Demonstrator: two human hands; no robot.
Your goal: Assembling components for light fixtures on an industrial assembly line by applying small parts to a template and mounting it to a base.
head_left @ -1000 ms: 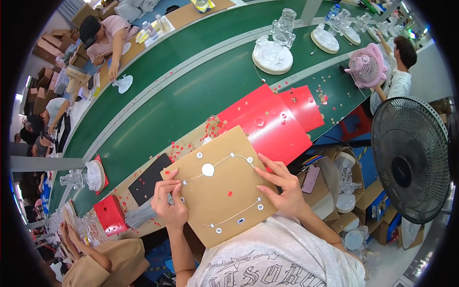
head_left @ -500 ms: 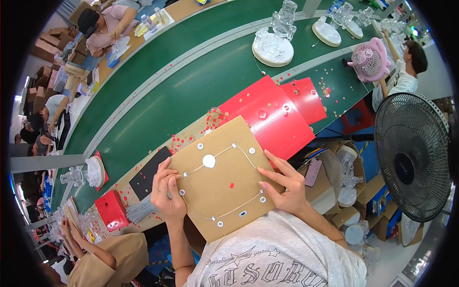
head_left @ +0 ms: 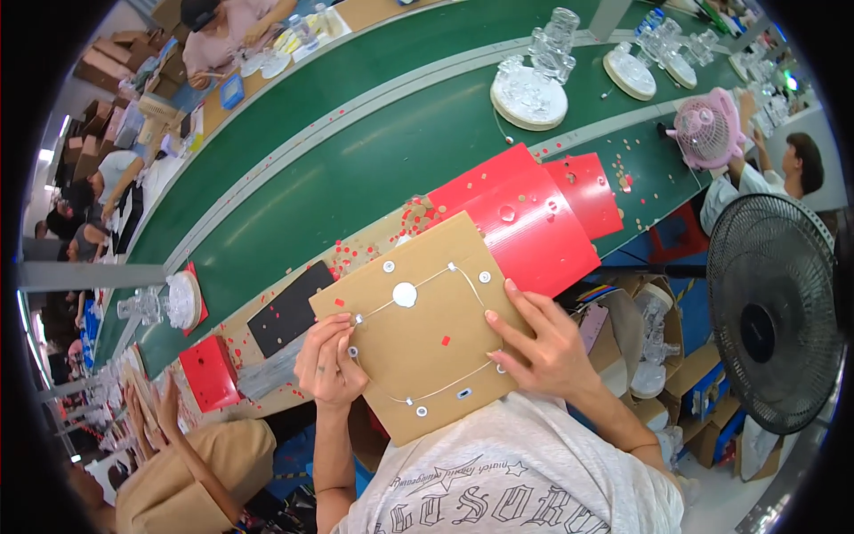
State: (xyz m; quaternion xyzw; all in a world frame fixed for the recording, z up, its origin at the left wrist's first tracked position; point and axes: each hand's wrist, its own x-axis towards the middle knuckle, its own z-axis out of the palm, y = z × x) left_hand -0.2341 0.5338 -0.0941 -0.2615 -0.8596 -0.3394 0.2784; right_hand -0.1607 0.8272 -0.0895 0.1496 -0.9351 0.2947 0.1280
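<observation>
A square brown board (head_left: 418, 338) rests tilted in front of my body. A thin pale wire (head_left: 454, 384) loops round its face, held by small white clips (head_left: 452, 266), and runs to a white round patch (head_left: 405, 295). Grommet-like rings and a small slot piece (head_left: 463, 393) sit near its edges. At the left edge, the fingertips of my left hand (head_left: 334, 363) are pinched on the wire beside a clip. My right hand (head_left: 547, 343) grips the right edge, its thumb and fingertips on the face. A red scrap (head_left: 446, 341) lies on the board.
Beyond the board lie red corrugated sheets (head_left: 534, 214), a black sheet (head_left: 289, 307) and scattered red bits. Clear figures on round white bases (head_left: 529, 93) stand on the green conveyor (head_left: 356, 169). A black fan (head_left: 774, 311) and open boxes stand at right. Co-workers sit nearby.
The view has shifted, so the scene sits a little lower and further right. My hands keep hold of the wire and board. At lower left, the neighbour's hands have moved.
</observation>
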